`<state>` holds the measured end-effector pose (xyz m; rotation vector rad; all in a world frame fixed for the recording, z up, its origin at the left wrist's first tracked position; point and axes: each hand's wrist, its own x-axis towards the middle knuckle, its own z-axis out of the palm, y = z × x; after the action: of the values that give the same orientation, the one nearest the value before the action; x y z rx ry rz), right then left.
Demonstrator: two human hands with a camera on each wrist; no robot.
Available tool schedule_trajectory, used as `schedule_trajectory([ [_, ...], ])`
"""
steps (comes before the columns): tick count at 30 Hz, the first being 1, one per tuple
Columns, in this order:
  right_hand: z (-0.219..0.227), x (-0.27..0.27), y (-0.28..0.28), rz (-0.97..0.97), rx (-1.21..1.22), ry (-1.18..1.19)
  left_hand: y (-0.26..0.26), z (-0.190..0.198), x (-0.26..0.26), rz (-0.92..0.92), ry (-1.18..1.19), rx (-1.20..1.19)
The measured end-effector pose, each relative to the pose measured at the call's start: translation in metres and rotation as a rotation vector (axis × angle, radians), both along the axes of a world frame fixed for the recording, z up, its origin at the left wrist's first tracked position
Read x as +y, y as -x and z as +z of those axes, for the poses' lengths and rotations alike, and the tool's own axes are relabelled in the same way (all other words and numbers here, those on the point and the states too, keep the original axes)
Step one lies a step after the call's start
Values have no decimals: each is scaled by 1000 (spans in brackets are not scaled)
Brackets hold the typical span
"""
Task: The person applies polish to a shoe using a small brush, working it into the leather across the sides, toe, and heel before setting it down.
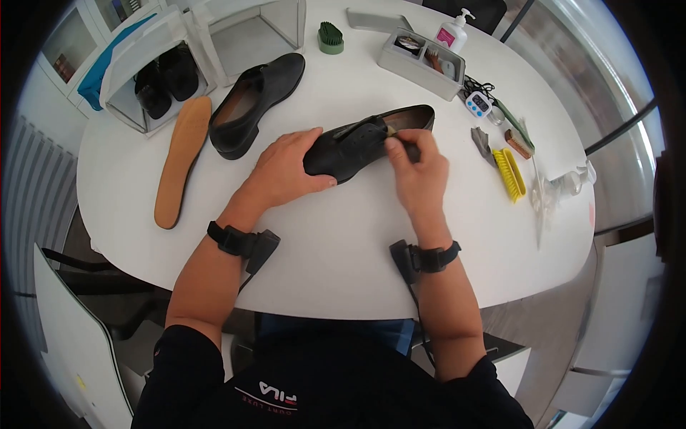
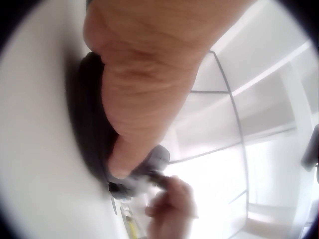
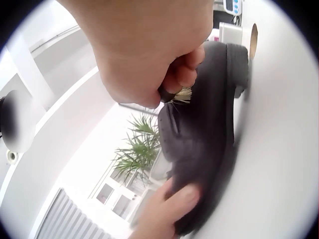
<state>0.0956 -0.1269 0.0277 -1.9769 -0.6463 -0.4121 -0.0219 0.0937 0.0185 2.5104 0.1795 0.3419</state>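
A black leather shoe (image 1: 350, 154) lies on the white table in front of me, toe to the left. My left hand (image 1: 284, 168) grips it around the toe, fingers over the far side and thumb on the near side. My right hand (image 1: 423, 170) pinches a small brush with pale bristles (image 3: 183, 95) and a dark handle, mostly hidden in the fingers. In the right wrist view the bristles are right at the shoe's upper, near the lace flap and opening. The left wrist view shows the left thumb (image 2: 130, 149) along the dark shoe.
The other black shoe (image 1: 275, 80) and a tan insole (image 1: 179, 168) lie to the left, beside a white box (image 1: 118, 107) holding black shoes. Rightward are a green brush (image 1: 331, 44), a divided grey case (image 1: 421, 68), a pump bottle (image 1: 450, 36), a timer (image 1: 478, 104) and a yellow brush (image 1: 509, 175).
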Motion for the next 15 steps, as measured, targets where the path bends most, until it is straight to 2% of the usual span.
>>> schedule_trajectory([
  [1,1,5,7,84,-40,-56,0,4,-1,2,0,1],
  [2,3,7,13,85,-37,-55,0,7,-4,21,24,38],
  [4,5,9,22,335,22,94,0,8,-7,41,51,79],
  [5,1,10,20,302,-80,92,0,7,-8,45,60,61],
  [6,0,10,15,303,-79,93,-1,6,-9,49,69,41],
  [8,0,6,2,-46,-82,63,-2,5,-15,71,48,31],
  [10,2,9,3,-65,-36,53,-3,6,-19,96,25,18],
  [13,0,20,27,261,-51,46,-4,1,-20,114,-8,56],
  [14,3,20,33,358,-2,105,-4,-6,-14,47,-43,1],
  [15,3,20,33,345,-35,119,-3,-8,-9,-22,-77,-54],
])
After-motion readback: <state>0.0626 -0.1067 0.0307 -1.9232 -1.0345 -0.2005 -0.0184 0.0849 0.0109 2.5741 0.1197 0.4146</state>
